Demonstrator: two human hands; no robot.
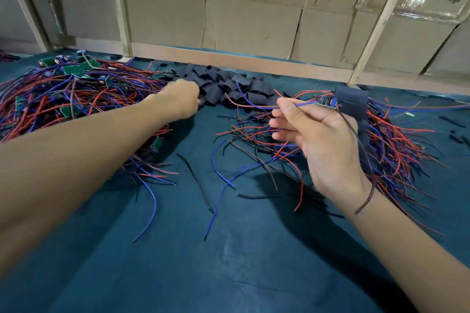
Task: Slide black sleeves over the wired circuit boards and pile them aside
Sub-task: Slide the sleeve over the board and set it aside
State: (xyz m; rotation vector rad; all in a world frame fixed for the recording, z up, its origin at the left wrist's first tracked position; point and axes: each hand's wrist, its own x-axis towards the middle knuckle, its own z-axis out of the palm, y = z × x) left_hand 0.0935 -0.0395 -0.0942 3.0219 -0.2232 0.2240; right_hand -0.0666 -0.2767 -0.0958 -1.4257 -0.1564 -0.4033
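Note:
A heap of black sleeves (229, 84) lies at the back middle of the table. My left hand (179, 99) reaches into the heap's left edge with curled fingers; what the fingertips hold is hidden. My right hand (315, 132) pinches the red and blue wires of one small circuit board (326, 103) and holds it above the table. To the left lies a tangle of bare green boards with wires (68, 89). On the right, a pile of sleeved boards (356, 104) trails red and blue wires.
A dark teal cloth (229, 262) covers the table. Loose wires (229, 180) sprawl across its middle. A wooden frame (241, 58) and cardboard boxes (254, 12) close off the far edge. Small black bits (455, 134) lie at the far right.

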